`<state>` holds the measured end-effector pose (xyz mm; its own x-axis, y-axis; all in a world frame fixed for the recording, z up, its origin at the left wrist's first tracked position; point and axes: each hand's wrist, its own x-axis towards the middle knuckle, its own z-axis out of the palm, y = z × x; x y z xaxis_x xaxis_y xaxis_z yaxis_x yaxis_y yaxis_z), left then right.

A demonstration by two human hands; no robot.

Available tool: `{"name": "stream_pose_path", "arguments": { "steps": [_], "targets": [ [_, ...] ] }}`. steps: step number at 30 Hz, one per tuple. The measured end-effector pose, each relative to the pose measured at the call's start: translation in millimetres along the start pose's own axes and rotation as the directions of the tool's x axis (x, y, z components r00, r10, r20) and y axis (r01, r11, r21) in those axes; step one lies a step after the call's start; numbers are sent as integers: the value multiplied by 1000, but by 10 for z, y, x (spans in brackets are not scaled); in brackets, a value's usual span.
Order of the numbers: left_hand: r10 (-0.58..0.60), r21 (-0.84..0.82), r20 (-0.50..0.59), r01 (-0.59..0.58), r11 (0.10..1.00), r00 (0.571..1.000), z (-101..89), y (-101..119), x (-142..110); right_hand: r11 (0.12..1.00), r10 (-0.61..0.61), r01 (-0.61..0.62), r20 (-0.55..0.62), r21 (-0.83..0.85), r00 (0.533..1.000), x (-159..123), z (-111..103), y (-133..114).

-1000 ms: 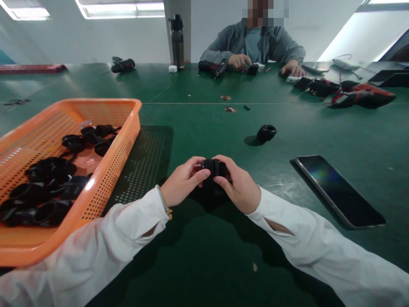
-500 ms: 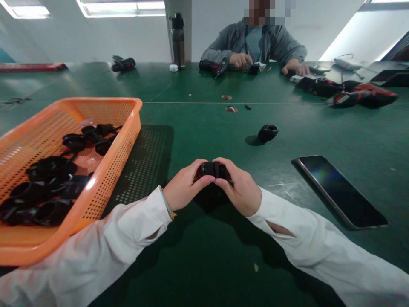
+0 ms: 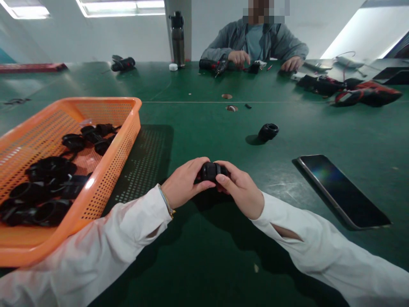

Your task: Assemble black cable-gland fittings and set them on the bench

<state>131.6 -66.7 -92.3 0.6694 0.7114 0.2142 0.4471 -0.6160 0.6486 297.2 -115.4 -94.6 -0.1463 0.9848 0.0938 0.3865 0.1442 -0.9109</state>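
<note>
Between my two hands is a black ribbed plastic fitting [image 3: 210, 171], held just above the green table [image 3: 204, 256]. My left hand [image 3: 183, 181] grips its left end, thumb below and fingers behind. On the other end, my right hand [image 3: 243, 186] is closed with its thumb pressed on the near side. Fingers cover both ends of the piece. A similar black fitting [image 3: 268, 132] stands tilted on the table, beyond my right hand and touching neither hand.
An orange perforated basket [image 3: 96, 200] at left holds several black parts [image 3: 53, 168]. A phone [image 3: 343, 189] lies at right. Across the table sits a person in a grey jacket [image 3: 220, 44], near a power drill [image 3: 214, 65], a bottle [image 3: 177, 40] and a red-black bag [image 3: 367, 93].
The black fitting has turned a little in my hands, and more of its left part shows. My right thumb has shifted up on it. The person opposite has moved a hand slightly.
</note>
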Motion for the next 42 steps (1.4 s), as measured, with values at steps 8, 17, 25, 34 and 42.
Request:
{"name": "stream_pose_path", "arguments": {
  "steps": [8, 17, 25, 34, 42],
  "targets": [
    [-187, -487, 54, 189, 853, 981, 1, 2, 13, 872, -335, 297, -32, -388, 942, 48, -51, 135],
    [-315, -706, 140, 317, 633, 939, -2, 62, 52, 707, -526, 461, 37, -537, 850, 52, -68, 188],
    [-354, -740, 145, 339, 581, 924, 0, 57, 57, 675, -538, 486, 80, -555, 839, 62, -51, 165],
    [-291, -754, 199, 336, 564, 936, 10, 62, 21, 688, -541, 462, 28, -560, 840, 45, -63, 197],
    [-343, -757, 212, 375, 535, 915, -18, 76, 66, 674, -548, 464, 31, -574, 836, 54, -65, 191]
  ]
}}
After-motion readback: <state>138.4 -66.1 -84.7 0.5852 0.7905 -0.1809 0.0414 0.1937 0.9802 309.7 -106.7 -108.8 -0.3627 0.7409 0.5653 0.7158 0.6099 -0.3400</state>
